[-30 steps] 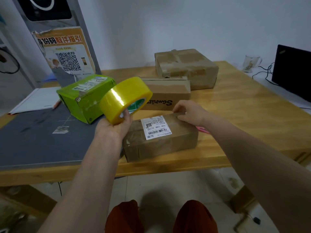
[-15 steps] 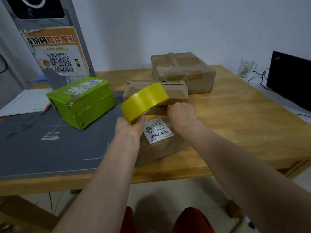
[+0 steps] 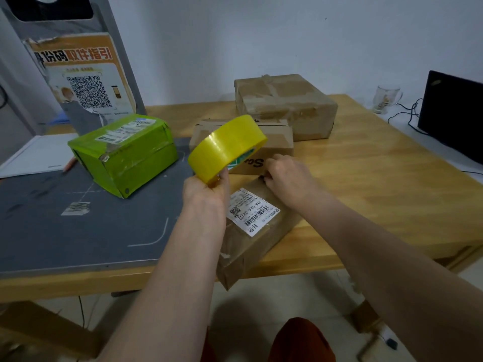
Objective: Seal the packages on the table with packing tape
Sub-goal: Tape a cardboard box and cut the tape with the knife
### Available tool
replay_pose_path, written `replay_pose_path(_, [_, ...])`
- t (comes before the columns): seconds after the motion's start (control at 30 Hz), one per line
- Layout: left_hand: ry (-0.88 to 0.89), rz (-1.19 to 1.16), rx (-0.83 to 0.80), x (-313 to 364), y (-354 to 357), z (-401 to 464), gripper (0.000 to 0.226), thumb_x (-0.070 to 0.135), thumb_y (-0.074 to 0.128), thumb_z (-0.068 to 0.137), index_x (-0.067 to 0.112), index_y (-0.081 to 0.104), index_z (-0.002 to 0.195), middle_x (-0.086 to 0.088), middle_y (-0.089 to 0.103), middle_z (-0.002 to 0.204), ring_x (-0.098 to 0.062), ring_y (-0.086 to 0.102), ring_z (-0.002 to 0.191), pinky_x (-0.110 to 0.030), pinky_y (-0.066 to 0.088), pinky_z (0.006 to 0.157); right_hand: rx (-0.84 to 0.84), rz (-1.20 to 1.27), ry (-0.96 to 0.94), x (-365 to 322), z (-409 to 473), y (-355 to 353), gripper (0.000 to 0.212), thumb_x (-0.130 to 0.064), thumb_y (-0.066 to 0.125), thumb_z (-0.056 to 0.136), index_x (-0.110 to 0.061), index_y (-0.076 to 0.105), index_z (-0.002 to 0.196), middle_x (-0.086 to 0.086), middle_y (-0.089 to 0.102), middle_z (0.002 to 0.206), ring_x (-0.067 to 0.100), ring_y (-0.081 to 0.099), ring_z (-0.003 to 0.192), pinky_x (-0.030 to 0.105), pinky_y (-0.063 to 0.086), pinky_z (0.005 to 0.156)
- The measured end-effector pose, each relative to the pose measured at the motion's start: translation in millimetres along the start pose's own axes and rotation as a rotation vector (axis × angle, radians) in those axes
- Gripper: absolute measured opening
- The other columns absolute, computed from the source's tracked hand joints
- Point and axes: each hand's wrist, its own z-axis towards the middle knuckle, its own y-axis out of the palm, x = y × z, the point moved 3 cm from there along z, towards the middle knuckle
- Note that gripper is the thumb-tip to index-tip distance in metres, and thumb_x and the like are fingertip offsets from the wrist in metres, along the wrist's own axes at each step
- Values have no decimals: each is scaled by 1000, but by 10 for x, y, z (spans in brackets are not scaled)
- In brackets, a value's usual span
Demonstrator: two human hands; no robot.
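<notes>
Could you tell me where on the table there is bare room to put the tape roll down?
Bare wood lies right of the labelled brown package, running to the table edge. The grey mat is open in front of the green box. It is crowded behind both hands, where two cardboard boxes sit close.

Grey mat (image 3: 78, 231) covers left part of wooden table (image 3: 379, 178). White notebook (image 3: 34, 155) with pencil (image 3: 69, 165) at far left. Grey kiosk (image 3: 115, 74) carries orange QR-code poster (image 3: 83, 82). Glass mug (image 3: 385, 99), black cables (image 3: 410, 113), black monitor (image 3: 452, 113) far right.
</notes>
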Motion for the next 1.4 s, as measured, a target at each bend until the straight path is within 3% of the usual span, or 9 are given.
replay_pose_path(0.13, [4,5,-10,-14,-30,51,38,13,49,102,1,48,138,-21,50,139,-31,50,128,-34,55,73,23,-27,38,-28,-14,-41,20,0,52,91,-4,54,111,15,59,108,37,59,99,37,32,66])
replay_pose_path(0.3, [7,-28,-33,-34,-156,102,23,11,47,102,3,54,123,-17,58,121,-25,57,119,-31,52,40,49,64,75,15,-69,0,26,9,47,90,-3,47,113,17,60,101,39,59,91,38,32,65])
replay_pose_path(0.47, [28,-14,-85,-57,-166,88,17,12,42,104,7,58,107,-15,62,86,-22,65,89,-36,56,72,71,165,188,117,-105,53,13,-4,50,97,1,62,95,20,65,91,40,59,86,40,40,65])
replay_pose_path(0.67, [24,-6,-160,-88,-162,108,18,13,44,103,7,57,115,-16,63,85,-27,64,76,-34,57,52,111,243,156,183,-160,77,23,-14,45,101,-8,59,119,16,71,95,38,62,87,41,48,73])
replay_pose_path(0.8, [9,-10,-185,-80,-157,106,21,16,43,104,6,61,111,-17,64,83,-27,64,74,-34,57,50,44,539,155,211,-254,65,44,-23,66,91,-19,47,131,7,71,110,28,62,102,39,50,86])
replay_pose_path(1.0, [7,1,-172,-73,-187,132,19,16,41,105,7,58,103,-15,62,82,-26,63,73,-32,58,56,41,375,127,221,-204,34,31,0,45,95,-14,45,122,19,66,96,39,60,86,45,51,75])
replay_pose_path(1.13, [28,27,-157,-70,-182,148,19,16,41,105,7,58,101,-15,62,84,-25,63,76,-31,56,67,23,347,119,251,-222,26,32,5,41,91,-9,67,102,17,66,101,38,60,95,42,48,78])
replay_pose_path(1.27, [22,-10,-155,-72,-186,148,18,16,43,104,9,57,114,-15,63,87,-26,63,77,-33,58,56,-68,279,176,203,-235,113,9,-13,43,94,-8,50,91,6,53,87,33,53,86,37,37,67])
replay_pose_path(1.4, [29,-7,-159,-75,-184,144,18,16,41,105,9,57,112,-15,62,86,-25,63,76,-33,58,56,-241,316,209,194,-183,163,21,-41,46,93,-21,40,93,-1,46,90,25,48,87,34,35,70])
